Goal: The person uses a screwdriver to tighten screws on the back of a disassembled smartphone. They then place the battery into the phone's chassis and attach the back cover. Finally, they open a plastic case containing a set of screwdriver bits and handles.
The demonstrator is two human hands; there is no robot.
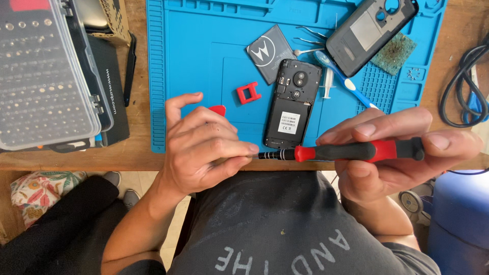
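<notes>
Clearly, both hands grip: right hand (392,153) wraps the screwdriver (351,151), left hand (201,147) pinches its tip (bit hidden); a slip could drop it off the mat (204,76).

Blue mat (193,61) with opened phone (292,104), battery (269,52), toothbrush (342,79), back cover (371,31).

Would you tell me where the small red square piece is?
In the head view, the red square piece lies on the blue mat, just left of the opened phone.
</notes>
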